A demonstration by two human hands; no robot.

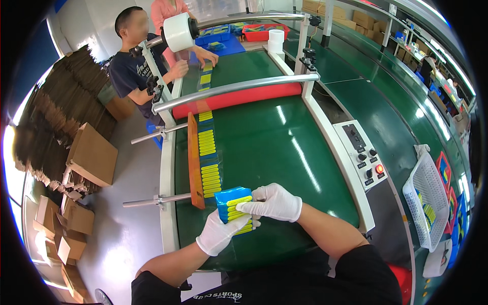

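Note:
Both my hands wear white gloves and hold a small stack of flat blue packets with yellow stripes (234,197) above the near end of the green belt (264,137). My left hand (221,235) grips the stack from below on its left side. My right hand (277,202) pinches its right edge, thumb across the front. Just beyond the stack, a row of similar blue-and-yellow packets (207,145) lies on the belt along an orange guide bar (194,160). What lies between my fingers and behind the packets is partly hidden.
A red roller (239,99) crosses the belt farther off; a white film roll (178,32) hangs above. At the far left, a co-worker (140,66) reaches over the packets. A control panel (359,152) with a lit red button stands right, near a white basket (424,198). Cardboard boxes (91,155) are at left.

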